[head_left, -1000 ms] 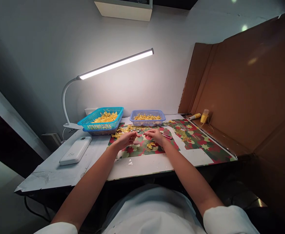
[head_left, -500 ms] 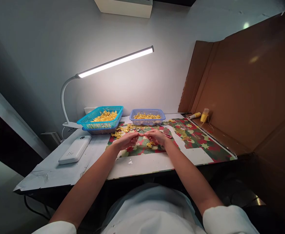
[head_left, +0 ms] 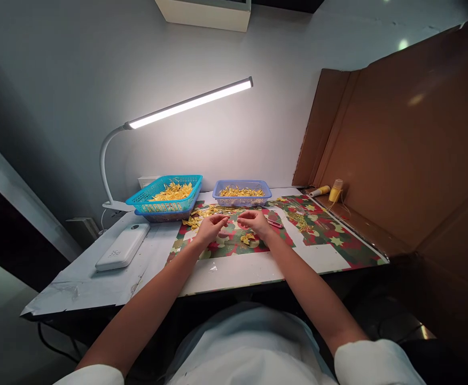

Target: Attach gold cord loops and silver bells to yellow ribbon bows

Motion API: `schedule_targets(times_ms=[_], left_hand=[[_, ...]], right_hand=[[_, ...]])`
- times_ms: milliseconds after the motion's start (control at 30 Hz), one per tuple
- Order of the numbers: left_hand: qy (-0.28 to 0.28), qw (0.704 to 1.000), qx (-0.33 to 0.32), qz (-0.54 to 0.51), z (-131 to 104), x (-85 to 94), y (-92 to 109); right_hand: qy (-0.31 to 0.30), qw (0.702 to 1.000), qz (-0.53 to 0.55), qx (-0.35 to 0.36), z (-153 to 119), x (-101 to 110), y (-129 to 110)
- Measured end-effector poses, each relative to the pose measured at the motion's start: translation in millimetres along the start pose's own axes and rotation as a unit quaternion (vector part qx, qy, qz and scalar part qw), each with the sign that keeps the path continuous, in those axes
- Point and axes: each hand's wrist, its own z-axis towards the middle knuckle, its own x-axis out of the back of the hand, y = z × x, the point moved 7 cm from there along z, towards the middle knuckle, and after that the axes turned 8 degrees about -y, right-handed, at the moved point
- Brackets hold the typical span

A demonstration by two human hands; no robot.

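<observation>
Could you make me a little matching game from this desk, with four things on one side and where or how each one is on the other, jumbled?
1. Lamp
2. White device
3. Gold bow-like piece
4. Turquoise basket

A. On the patterned sheet, between the forearms
B. Stacked on a blue basket
C. Switched on
D. Showing digits on top

Pairs: 1-C, 2-D, 3-A, 4-B

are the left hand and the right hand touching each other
Apart: the head view shows patterned table covering between the fingertips of the left hand and those of the right hand.
</observation>
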Motion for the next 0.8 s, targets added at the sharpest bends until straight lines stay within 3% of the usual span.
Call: schedule_targets(times_ms=[267,633,800], left_hand=[[0.029,0.995,-0.079,0.052,5,-3.7,-1],[0.095,0.992,-0.058,0.057,-7,-5.4,10],[0.105,0.993,-0.048,0.013,-9,-7.1,10]], right_hand=[[-0.008,0.999,-0.029,0.028,-4,-9,-6],[-0.022,0.999,-0.022,0.031,-4,-14,-5],[-0.067,0.994,-0.082,0.030,-3,-10,-11]])
